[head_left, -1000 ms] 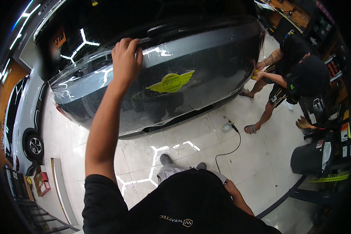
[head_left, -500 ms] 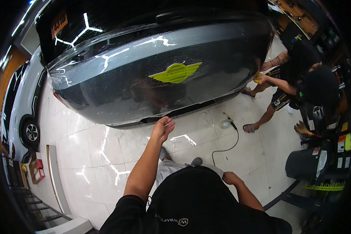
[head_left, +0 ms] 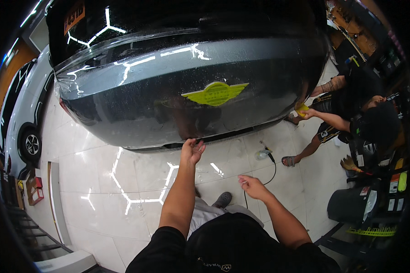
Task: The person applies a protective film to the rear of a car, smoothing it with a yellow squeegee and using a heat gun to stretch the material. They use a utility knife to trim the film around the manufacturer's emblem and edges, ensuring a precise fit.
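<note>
A dark grey car tailgate (head_left: 136, 109), wet-looking and covered with clear film, curves across the view ahead of me. A yellow-green winged emblem (head_left: 216, 93) sits at its middle. My left hand (head_left: 192, 151) is at the tailgate's lower edge, palm turned up, its fingers loosely bent and apart. Whether its fingertips touch the edge, I cannot tell. My right hand (head_left: 254, 187) hovers over the floor in front of my body, fingers partly stretched, with nothing visible in it. Loose clear film (head_left: 68, 83) wrinkles at the car's left corner.
At the right, a person in black (head_left: 373, 109) holds a yellow pad (head_left: 301, 109) against the car's corner. A clear bottle (head_left: 261, 155) and black cable (head_left: 275, 172) lie on the tiled floor. A dark bin (head_left: 348, 204) stands right; a white car (head_left: 27, 109) is left.
My right hand has come forward from beside my hip to above the floor. My left hand stays near the tailgate's lower edge. The view has shifted slightly.
</note>
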The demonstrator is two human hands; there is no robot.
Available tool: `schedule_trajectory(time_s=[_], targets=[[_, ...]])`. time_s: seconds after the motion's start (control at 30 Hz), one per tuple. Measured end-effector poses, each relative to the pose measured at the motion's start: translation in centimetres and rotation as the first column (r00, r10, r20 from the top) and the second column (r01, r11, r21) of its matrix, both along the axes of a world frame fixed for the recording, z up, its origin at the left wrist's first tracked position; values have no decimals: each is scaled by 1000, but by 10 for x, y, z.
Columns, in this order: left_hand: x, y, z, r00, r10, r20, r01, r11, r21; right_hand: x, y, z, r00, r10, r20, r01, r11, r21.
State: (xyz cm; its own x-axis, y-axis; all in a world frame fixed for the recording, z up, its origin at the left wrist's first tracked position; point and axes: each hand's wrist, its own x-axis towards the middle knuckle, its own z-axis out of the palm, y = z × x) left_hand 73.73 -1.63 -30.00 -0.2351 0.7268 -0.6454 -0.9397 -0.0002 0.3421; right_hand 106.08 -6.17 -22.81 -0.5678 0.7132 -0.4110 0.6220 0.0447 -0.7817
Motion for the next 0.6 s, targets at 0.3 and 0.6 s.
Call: schedule_trajectory(time_s=[0.3, 0.6], targets=[[4, 8, -64, 982, -50, 180, -29, 911, 411, 21, -17, -33, 973, -229, 22, 212, 853, -476], [-4, 12, -115, 979, 4, 202, -102, 873, 477, -36, 56, -67, 672, -728, -133, 378, 492, -784]])
